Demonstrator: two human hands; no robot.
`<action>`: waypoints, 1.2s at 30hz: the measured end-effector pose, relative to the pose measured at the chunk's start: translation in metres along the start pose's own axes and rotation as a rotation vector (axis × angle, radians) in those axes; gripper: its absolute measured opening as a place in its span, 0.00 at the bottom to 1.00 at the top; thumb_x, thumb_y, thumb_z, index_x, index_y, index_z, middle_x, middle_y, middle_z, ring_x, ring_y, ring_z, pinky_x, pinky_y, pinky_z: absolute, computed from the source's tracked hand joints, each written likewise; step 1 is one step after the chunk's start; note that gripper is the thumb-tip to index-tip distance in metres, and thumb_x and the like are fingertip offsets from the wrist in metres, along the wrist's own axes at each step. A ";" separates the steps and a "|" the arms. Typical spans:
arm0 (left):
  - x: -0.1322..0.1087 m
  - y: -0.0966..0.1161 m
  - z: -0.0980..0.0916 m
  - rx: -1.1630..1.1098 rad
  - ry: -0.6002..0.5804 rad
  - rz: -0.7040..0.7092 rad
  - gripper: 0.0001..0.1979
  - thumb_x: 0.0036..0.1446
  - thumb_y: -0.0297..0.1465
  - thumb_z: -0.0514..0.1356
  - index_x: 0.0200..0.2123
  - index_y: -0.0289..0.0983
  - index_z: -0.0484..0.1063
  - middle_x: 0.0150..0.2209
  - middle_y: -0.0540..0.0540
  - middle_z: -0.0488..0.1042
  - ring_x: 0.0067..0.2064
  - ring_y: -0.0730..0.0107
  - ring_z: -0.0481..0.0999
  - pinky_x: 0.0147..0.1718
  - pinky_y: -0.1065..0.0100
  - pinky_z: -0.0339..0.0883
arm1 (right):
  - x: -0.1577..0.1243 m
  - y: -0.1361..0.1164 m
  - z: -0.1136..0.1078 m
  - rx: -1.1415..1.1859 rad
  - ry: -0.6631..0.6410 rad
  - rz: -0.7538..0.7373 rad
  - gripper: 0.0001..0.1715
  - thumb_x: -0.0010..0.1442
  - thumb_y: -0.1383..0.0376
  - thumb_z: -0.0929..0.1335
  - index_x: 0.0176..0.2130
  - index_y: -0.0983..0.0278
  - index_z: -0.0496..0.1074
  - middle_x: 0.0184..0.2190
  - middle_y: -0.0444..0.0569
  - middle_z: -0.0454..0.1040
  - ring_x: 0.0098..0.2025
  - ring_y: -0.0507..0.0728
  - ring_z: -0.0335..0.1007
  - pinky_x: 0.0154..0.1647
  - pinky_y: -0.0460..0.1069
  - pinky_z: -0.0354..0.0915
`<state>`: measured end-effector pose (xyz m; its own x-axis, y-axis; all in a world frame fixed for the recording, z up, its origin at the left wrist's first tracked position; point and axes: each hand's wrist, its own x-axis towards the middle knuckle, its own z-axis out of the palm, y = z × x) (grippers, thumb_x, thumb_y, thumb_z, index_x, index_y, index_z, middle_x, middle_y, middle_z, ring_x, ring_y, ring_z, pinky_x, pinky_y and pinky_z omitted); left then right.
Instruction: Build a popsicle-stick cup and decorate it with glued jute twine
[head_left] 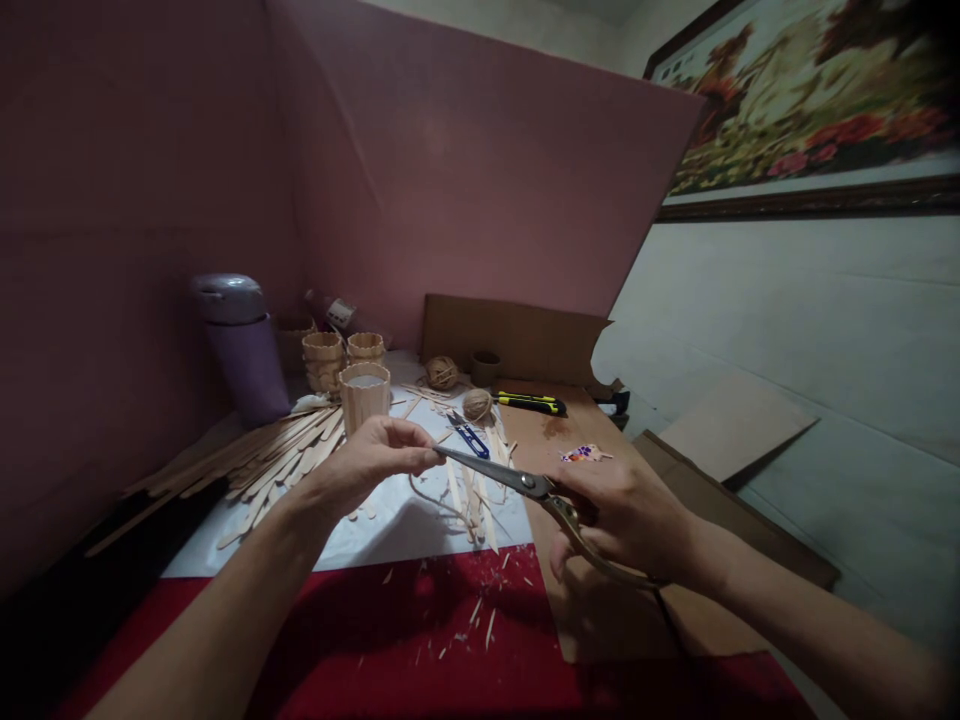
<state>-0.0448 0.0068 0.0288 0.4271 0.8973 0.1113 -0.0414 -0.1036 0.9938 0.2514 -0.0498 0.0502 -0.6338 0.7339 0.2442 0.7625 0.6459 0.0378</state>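
Observation:
My right hand (pixel 626 515) grips a pair of scissors (pixel 529 483) by the handles, with the long blades pointing left and looking nearly closed. At the blade tips, my left hand (pixel 390 447) pinches thumb and forefinger together; what lies between them is too small to make out. Just below that hand a strand of twine (pixel 439 503) curves over the white sheet (pixel 367 545). Behind it stands a stick-covered cup (pixel 365 400). Blue thread snips (pixel 470 436) and loose wooden sticks (pixel 472 500) lie beyond the scissors.
Many flat wooden sticks (pixel 292 455) fan out at left beside a purple bottle (pixel 247 350). Two more stick cups (pixel 324 362), twine balls (pixel 478 405) and a yellow-black utility knife (pixel 531 402) sit farther back. Cardboard (pixel 600 625) covers the right; shavings litter the red cloth (pixel 360 640).

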 end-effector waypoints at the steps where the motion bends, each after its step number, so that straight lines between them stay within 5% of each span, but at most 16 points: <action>1: 0.000 0.000 0.000 -0.005 -0.001 0.004 0.07 0.42 0.34 0.70 0.22 0.37 0.79 0.21 0.48 0.73 0.26 0.74 0.67 0.28 0.71 0.58 | 0.000 -0.001 -0.001 0.009 -0.001 0.005 0.07 0.51 0.69 0.67 0.34 0.62 0.67 0.23 0.44 0.69 0.25 0.53 0.61 0.28 0.48 0.50; 5: 0.000 0.000 0.001 -0.016 -0.008 0.014 0.06 0.42 0.33 0.70 0.21 0.37 0.79 0.19 0.49 0.72 0.24 0.74 0.65 0.27 0.71 0.58 | 0.001 -0.006 -0.004 0.037 0.021 0.020 0.17 0.49 0.73 0.65 0.41 0.62 0.70 0.27 0.46 0.72 0.28 0.54 0.63 0.30 0.49 0.51; 9: 0.000 0.001 0.002 -0.014 0.017 0.009 0.06 0.41 0.34 0.70 0.22 0.37 0.80 0.21 0.47 0.73 0.26 0.73 0.66 0.27 0.70 0.59 | 0.002 -0.006 -0.005 0.127 0.042 0.068 0.09 0.53 0.67 0.68 0.38 0.63 0.72 0.25 0.45 0.72 0.27 0.54 0.62 0.29 0.48 0.52; 13: 0.000 0.001 0.003 -0.032 0.056 0.005 0.05 0.41 0.32 0.70 0.23 0.37 0.80 0.23 0.47 0.74 0.26 0.73 0.67 0.28 0.70 0.59 | 0.009 -0.008 -0.009 0.290 0.061 0.192 0.14 0.52 0.58 0.73 0.38 0.62 0.73 0.27 0.45 0.75 0.28 0.54 0.66 0.29 0.47 0.55; 18: 0.000 0.001 0.004 -0.096 0.091 -0.004 0.06 0.44 0.32 0.70 0.24 0.36 0.79 0.23 0.48 0.74 0.27 0.75 0.67 0.28 0.71 0.59 | 0.039 -0.011 0.008 0.374 0.013 0.441 0.15 0.52 0.59 0.71 0.37 0.66 0.75 0.34 0.52 0.78 0.33 0.57 0.70 0.31 0.48 0.60; 21: 0.001 0.001 0.004 -0.163 0.121 -0.008 0.07 0.44 0.32 0.70 0.26 0.35 0.79 0.24 0.48 0.73 0.27 0.76 0.66 0.27 0.73 0.58 | 0.066 -0.008 0.033 0.418 -0.027 0.390 0.13 0.54 0.67 0.66 0.40 0.66 0.74 0.36 0.53 0.78 0.34 0.57 0.71 0.32 0.48 0.60; 26: 0.003 0.002 0.003 -0.278 0.138 0.018 0.09 0.45 0.33 0.70 0.27 0.33 0.78 0.22 0.50 0.69 0.23 0.80 0.63 0.23 0.76 0.56 | 0.109 -0.008 0.062 0.181 -0.114 0.411 0.18 0.53 0.67 0.65 0.44 0.69 0.71 0.42 0.59 0.76 0.40 0.60 0.70 0.34 0.49 0.58; 36: 0.002 0.003 0.002 -0.386 0.140 -0.024 0.10 0.44 0.30 0.70 0.29 0.31 0.76 0.24 0.47 0.75 0.24 0.75 0.73 0.22 0.75 0.64 | 0.128 -0.021 0.071 0.163 -0.107 0.411 0.13 0.55 0.69 0.66 0.42 0.67 0.73 0.42 0.60 0.76 0.45 0.64 0.71 0.41 0.53 0.61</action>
<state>-0.0418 0.0077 0.0316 0.3064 0.9499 0.0616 -0.3798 0.0627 0.9229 0.1449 0.0456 0.0115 -0.2988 0.9486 0.1047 0.9287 0.3143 -0.1969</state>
